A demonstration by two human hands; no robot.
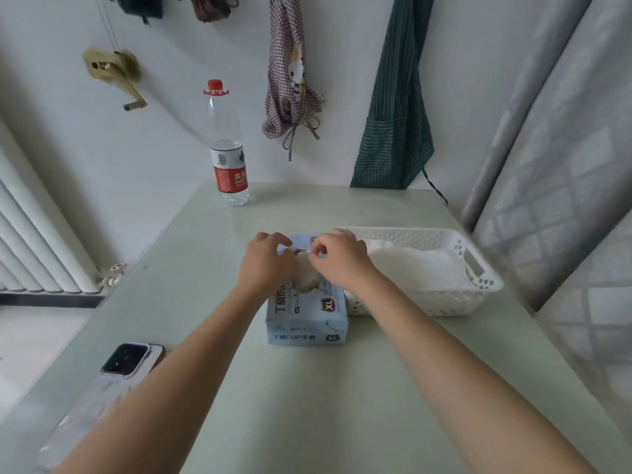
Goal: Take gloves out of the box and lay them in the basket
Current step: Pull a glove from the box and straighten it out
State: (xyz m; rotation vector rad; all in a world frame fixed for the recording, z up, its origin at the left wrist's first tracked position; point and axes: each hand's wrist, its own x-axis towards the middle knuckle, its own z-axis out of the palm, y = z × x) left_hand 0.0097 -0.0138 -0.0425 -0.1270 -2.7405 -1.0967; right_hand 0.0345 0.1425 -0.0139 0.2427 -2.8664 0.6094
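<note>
Translucent whitish glove (305,276) at pale blue cardboard box (306,314) opening, pinched by left hand (266,263) and right hand (339,256). Just beside, white perforated plastic basket (478,268) holding laid gloves.

on the bench (307,405) the box (306,319) sits just left of the basket (478,285); bottle (228,148) behind, phone (131,359) front-left.

basket (480,268): white perforated plastic | box (307,325): printed cardboard | table (307,405): smooth
</note>
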